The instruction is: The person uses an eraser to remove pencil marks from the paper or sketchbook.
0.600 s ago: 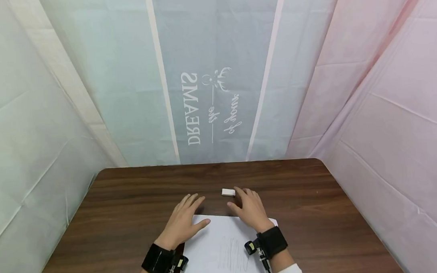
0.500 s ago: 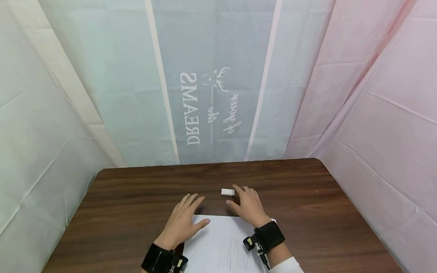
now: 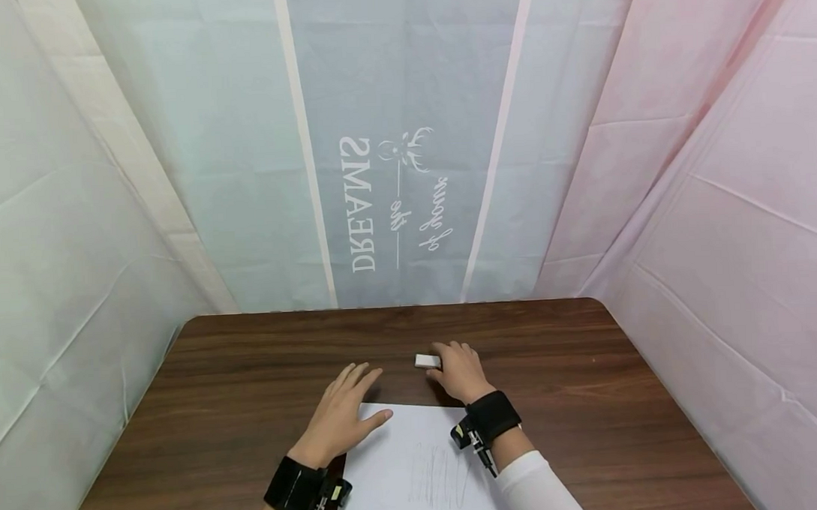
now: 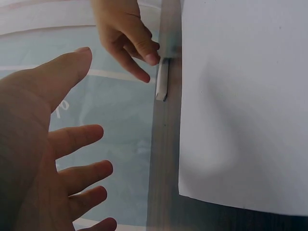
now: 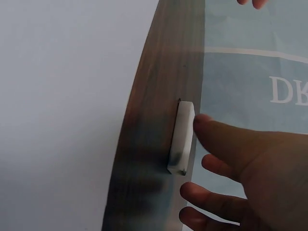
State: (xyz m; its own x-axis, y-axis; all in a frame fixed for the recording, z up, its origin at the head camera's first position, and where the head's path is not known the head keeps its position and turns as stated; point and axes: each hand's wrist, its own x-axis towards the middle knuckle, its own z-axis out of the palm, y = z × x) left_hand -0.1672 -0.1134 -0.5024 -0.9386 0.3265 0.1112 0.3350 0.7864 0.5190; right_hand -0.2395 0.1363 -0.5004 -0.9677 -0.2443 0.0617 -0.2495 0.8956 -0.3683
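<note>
Eraser (image 3: 426, 361) on tbl (image 3: 604, 436), R hand (image 3: 461, 371) beside, L hand (image 3: 338, 420) nr paper (image 3: 385, 466)

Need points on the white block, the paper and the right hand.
White block (image 5: 182, 134): right wrist view, middle of its visible surface.
Paper (image 3: 386, 466): head view, blank area left of the scribbled lines.
Right hand (image 3: 461, 375): head view, back of the hand.

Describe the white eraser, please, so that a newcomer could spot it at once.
On the dark wood-grain table, look beyond the far edge of the scribbled paper. The white eraser lies there, beside the right hand. Unlike the broad, thin paper, it is a small rectangular block with dark smudges at one end.
</note>
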